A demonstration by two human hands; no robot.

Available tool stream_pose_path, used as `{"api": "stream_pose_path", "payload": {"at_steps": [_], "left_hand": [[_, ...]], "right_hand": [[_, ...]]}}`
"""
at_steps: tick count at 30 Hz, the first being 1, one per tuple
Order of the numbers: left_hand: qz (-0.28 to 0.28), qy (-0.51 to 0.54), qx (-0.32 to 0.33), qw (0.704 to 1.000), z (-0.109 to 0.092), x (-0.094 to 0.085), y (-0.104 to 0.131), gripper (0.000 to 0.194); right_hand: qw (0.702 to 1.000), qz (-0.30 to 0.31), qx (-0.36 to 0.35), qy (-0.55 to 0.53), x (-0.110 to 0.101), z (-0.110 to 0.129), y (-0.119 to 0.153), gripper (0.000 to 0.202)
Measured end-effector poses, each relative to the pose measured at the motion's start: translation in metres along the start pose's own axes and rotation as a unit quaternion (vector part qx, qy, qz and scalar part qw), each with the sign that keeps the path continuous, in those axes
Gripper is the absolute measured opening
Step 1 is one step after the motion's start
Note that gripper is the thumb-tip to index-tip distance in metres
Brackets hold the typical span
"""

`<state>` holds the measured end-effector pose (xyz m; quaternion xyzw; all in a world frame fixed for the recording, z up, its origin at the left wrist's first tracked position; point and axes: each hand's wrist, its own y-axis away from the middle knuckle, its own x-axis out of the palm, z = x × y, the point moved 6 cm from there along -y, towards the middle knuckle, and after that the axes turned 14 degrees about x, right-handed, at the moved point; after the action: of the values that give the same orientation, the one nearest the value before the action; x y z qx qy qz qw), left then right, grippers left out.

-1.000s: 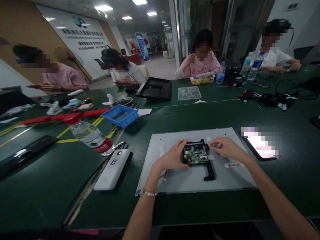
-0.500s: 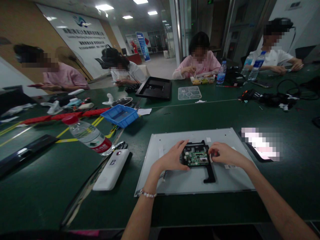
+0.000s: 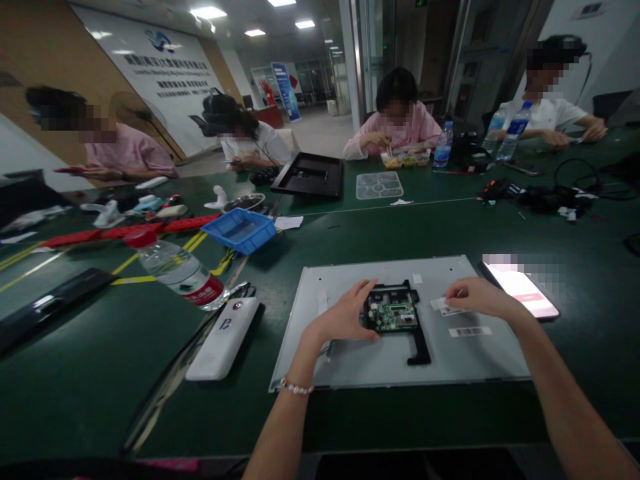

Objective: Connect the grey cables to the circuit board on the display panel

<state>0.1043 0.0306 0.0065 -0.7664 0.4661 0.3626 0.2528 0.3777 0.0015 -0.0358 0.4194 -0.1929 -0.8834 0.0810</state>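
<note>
"B" — on white power bank (image 3: 223, 340)

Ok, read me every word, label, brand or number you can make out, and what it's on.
"B" or "13", can't tell which: white case.
Barcode sticker on panel: too small.
Circuit board: too small.
Red-capped bottle: label too blurred.
Blue-capped bottles: too small.
Phone: too blurred.
Wall sign, banner: too blurred.

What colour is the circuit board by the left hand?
Green, seen best in the head view.
</note>
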Motion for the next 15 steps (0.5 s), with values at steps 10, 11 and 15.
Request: {"api": "stream_pose_path", "payload": {"at_steps": [10,11,15], "left_hand": [[-0.005,0.006,0.003,1.0,0.0,-0.001,0.0,0.108],[-0.005,0.006,0.001,1.0,0.0,-0.001,0.0,0.108],[-0.007,0.011,-0.004,1.0,0.001,0.0,0.0,0.108]], "right_hand": [[0.987,-0.147,0.013,0.065,-0.017,-0.007,-0.003,0.034],[0.985,-0.157,0.008,0.068,-0.017,-0.007,-0.005,0.032],[0.982,-0.176,-0.006,0.069,-0.016,-0.007,-0.01,0.026]]}}
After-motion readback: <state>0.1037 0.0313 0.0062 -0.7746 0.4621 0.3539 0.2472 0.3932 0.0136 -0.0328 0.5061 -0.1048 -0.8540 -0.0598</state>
